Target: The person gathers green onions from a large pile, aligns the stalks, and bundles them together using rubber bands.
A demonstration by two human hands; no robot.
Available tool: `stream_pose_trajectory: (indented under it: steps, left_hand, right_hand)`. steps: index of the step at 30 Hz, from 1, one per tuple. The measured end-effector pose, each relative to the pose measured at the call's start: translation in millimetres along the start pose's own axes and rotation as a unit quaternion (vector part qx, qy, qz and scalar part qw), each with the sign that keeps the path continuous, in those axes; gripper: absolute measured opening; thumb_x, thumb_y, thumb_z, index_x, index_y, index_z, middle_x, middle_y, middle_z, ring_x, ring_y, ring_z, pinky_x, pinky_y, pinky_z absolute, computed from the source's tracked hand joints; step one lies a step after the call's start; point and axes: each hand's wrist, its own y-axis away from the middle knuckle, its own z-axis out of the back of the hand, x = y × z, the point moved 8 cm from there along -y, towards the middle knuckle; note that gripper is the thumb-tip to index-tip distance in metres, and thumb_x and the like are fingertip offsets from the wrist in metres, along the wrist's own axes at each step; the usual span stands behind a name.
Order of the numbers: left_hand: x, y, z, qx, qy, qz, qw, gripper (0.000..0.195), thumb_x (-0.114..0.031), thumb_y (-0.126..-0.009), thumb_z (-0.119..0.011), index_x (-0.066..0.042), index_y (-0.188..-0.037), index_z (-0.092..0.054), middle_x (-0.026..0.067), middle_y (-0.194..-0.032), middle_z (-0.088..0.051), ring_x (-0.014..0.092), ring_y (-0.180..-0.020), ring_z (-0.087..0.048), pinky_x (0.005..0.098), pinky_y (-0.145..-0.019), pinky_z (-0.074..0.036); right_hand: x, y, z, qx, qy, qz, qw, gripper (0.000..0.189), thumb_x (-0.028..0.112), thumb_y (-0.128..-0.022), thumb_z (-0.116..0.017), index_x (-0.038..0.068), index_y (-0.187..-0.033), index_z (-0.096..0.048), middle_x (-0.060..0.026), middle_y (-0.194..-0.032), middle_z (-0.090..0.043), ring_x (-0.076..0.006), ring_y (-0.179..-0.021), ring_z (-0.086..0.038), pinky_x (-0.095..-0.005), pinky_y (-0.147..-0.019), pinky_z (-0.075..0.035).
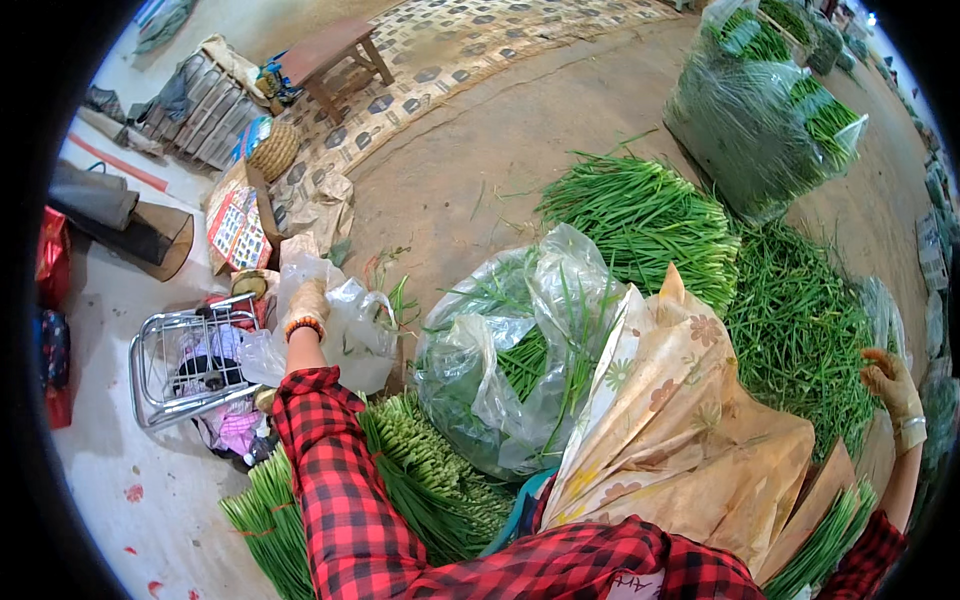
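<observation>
My left hand (307, 301), in a soiled glove with a beaded bracelet at the wrist, is on a whitish plastic bag (360, 315); its fingers are mostly hidden by the bag. At the right, my gloved right hand (891, 379) is raised with bent, spread fingers and holds nothing. It is beside a heap of loose green stalks (799, 330). A large clear plastic bag (457, 420) with green stalks inside stands before me. Tied bundles of garlic chives or similar greens (442, 450) lie below it. A floral cloth (675, 420) covers my lap.
Neatly laid greens (637, 225) rest on the floor ahead, near a tall packed plastic sack (742, 127). A metal cart (191, 360) stands left, with a cardboard box (240, 217) behind it. A wooden bench (326, 49) is farther back. More greens (817, 540) lie at lower right.
</observation>
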Motion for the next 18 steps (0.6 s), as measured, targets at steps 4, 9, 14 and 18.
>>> stream_pose_trajectory:
  steps: [4,9,14,18]
  left_hand:
    - [4.4,-3.9,-102.0,0.034,-0.04,-0.045,0.998,0.021,-0.02,-0.075,-0.049,-0.006,-0.084,-0.062,0.0178,-0.088,-0.064,0.031,-0.081,-0.063,0.0406,-0.066,-0.052]
    - [14.9,56.4,-272.1,0.423,-0.174,0.048,0.888,0.033,-0.033,-0.071,-0.058,-0.018,-0.1,-0.062,0.0081,-0.107,-0.06,0.028,-0.098,-0.058,0.0443,-0.079,-0.048]
    - [-16.6,55.5,-289.0,0.427,-0.098,-0.021,0.899,0.075,-0.044,-0.063,-0.072,-0.015,-0.126,-0.043,0.0104,-0.127,-0.048,0.027,-0.115,-0.048,0.0422,-0.093,-0.042]
    - [-75.2,76.9,-197.3,0.285,-0.08,-0.148,0.944,0.112,-0.046,-0.056,-0.079,-0.011,-0.141,-0.015,0.0147,-0.141,-0.028,0.027,-0.128,-0.033,0.0367,-0.104,-0.031]
  right_hand:
    - [-65.2,21.2,11.7,-0.023,-0.006,-0.059,0.998,0.03,0.014,-0.086,-0.055,0.003,-0.113,-0.053,-0.0022,-0.084,-0.059,-0.0077,-0.069,-0.054,-0.0208,-0.057,-0.04]
    - [-144.5,55.5,26.4,-0.014,-0.095,-0.17,0.981,0.029,0.015,-0.086,-0.055,0.005,-0.112,-0.054,-0.0015,-0.084,-0.06,-0.0077,-0.066,-0.055,-0.0204,-0.054,-0.04]
    - [-140.6,56.3,41.3,-0.082,-0.062,-0.14,0.985,0.029,0.015,-0.085,-0.055,0.003,-0.112,-0.054,-0.0039,-0.088,-0.059,-0.0089,-0.069,-0.054,-0.0212,-0.058,-0.042]
    - [-77.8,56.1,16.8,-0.045,-0.06,-0.138,0.988,0.034,0.016,-0.083,-0.055,-0.001,-0.112,-0.053,-0.0049,-0.091,-0.056,-0.0092,-0.073,-0.053,-0.0223,-0.066,-0.045]
